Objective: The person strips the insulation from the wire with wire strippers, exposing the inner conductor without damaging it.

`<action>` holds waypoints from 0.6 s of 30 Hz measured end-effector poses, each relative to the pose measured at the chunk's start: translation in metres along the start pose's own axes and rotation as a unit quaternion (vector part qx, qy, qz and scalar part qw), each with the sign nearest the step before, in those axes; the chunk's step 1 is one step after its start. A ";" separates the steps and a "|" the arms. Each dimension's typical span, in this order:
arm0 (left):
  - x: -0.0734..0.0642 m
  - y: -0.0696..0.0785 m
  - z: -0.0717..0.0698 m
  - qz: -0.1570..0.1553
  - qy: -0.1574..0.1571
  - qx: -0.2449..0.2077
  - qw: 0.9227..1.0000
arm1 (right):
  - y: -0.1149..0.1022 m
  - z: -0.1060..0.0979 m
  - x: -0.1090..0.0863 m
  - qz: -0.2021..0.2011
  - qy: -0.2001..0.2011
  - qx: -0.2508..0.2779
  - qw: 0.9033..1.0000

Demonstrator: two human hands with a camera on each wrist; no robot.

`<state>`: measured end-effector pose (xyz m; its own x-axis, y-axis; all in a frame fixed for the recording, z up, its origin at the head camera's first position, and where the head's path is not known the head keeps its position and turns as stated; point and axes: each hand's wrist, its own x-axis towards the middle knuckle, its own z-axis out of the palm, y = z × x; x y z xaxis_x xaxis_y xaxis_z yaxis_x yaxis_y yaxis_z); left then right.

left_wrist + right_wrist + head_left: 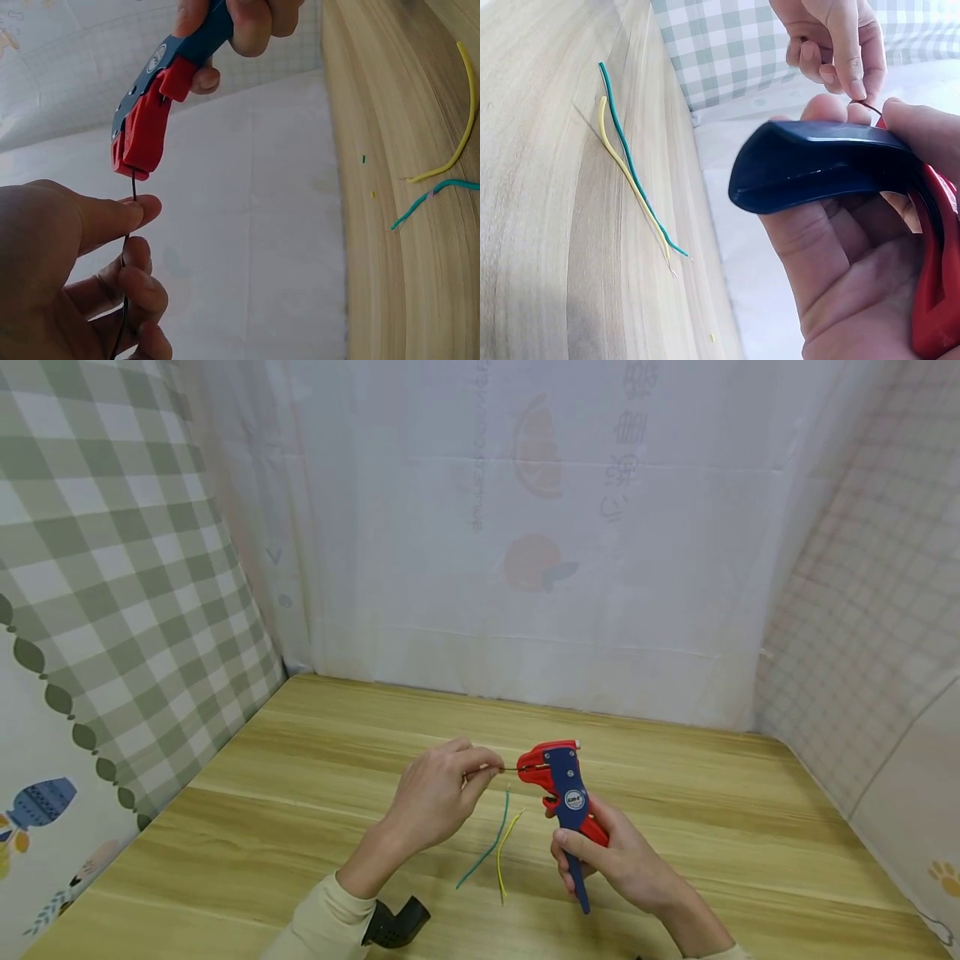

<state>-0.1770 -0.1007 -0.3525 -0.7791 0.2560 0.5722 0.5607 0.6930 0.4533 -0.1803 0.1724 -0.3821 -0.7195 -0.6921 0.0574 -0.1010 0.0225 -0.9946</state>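
My left hand (435, 793) pinches a thin dark wire (134, 187) between thumb and forefinger, with the rest of the wire running down past the curled fingers. The wire's far end goes into the red jaws of a blue and red wire stripper (558, 768). My right hand (630, 864) grips the stripper by its handles, above the table. Below, a green wire (491, 847) and a yellow wire (499, 858) lie on the wood, each with bare strands at one end. Inside the jaws the tip of the dark wire is hidden.
A small green scrap (364, 159) and a yellow scrap (373, 194) lie on the wooden table (300, 760). A black angled object (397, 924) shows beside the left sleeve. White sheeting (420, 568) hangs behind the table, and green checked cloth (127, 552) at the left.
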 end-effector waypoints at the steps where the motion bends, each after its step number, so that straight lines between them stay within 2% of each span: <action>1: 0.000 0.000 0.000 0.005 0.002 0.001 1.000 | 0.000 0.000 0.000 -0.002 -0.001 0.001 1.000; 7: 0.000 0.001 0.001 0.029 0.015 0.027 0.999 | 0.001 0.002 0.000 -0.010 -0.004 0.009 1.000; 18: -0.001 0.005 0.002 0.039 0.013 0.061 0.997 | 0.003 0.006 0.000 -0.026 0.000 -0.004 1.000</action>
<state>-0.1741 -0.0963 -0.3519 -0.7256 0.2961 0.6211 0.5798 0.7492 0.3202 -0.1767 0.1684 -0.3853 -0.7135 -0.6921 0.1092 -0.1444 -0.0072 -0.9895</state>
